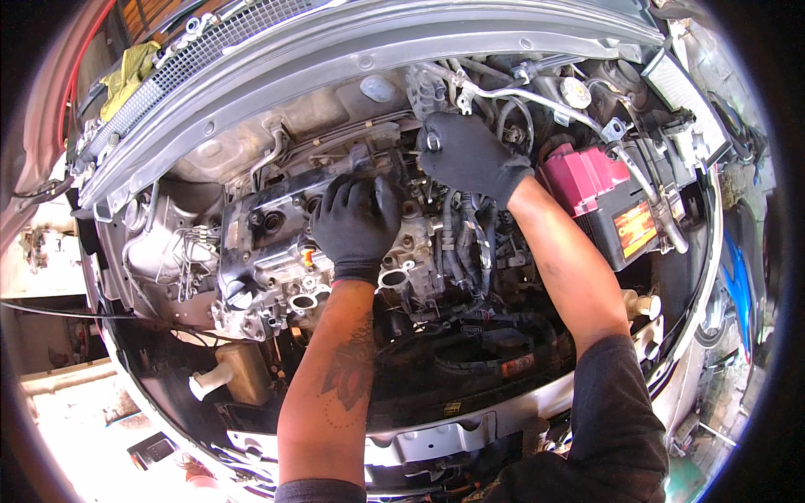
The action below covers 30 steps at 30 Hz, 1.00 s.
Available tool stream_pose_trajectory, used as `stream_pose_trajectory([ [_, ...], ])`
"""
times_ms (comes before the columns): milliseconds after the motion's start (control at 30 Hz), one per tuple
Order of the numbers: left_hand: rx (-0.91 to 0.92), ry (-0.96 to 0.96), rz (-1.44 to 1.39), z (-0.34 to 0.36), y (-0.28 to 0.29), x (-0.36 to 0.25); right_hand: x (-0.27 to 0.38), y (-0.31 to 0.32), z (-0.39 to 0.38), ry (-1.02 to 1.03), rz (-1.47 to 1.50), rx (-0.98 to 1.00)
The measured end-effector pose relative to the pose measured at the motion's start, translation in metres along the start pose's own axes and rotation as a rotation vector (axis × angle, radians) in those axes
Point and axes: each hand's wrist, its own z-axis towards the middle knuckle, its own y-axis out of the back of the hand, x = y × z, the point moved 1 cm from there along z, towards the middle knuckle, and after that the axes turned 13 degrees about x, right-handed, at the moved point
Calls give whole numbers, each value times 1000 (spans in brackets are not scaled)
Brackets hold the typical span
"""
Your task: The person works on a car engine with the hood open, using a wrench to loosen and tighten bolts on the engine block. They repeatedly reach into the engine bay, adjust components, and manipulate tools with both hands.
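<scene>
Both my hands wear black gloves and work over a bare car engine. My left hand (pixel 355 222) lies palm down on the engine top, beside the black valve cover (pixel 281 210), fingers slightly bent and apart; nothing shows in it. Farther back and to the right, my right hand (pixel 471 155) is closed in a fist at the rear end of the engine. A small shiny metal piece (pixel 433 143) shows at its fingers; the rest of what it grips is hidden. Open intake ports (pixel 394 278) face me just below my left wrist.
A battery (pixel 620 230) with a dark red cover (pixel 579 178) stands right of my right forearm. A metal pipe (pixel 537 102) runs behind my right hand. Wiring harnesses (pixel 470 243) lie between my arms. A yellowed reservoir (pixel 245 373) sits front left; a yellow cloth (pixel 127 80) lies back left.
</scene>
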Motion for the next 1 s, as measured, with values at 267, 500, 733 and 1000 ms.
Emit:
stream_pose_trajectory([
  [267,12,17,-4,0,-1,0,30,43,27,-41,-593,586],
  [500,4,6,-15,1,-1,-1,25,27,49,-28,-637,554],
  [733,0,20,-5,-1,-1,2,33,3,15,77,-497,208],
  [1000,-7,23,12,0,-2,2,45,-5,-9,60,-712,53],
])
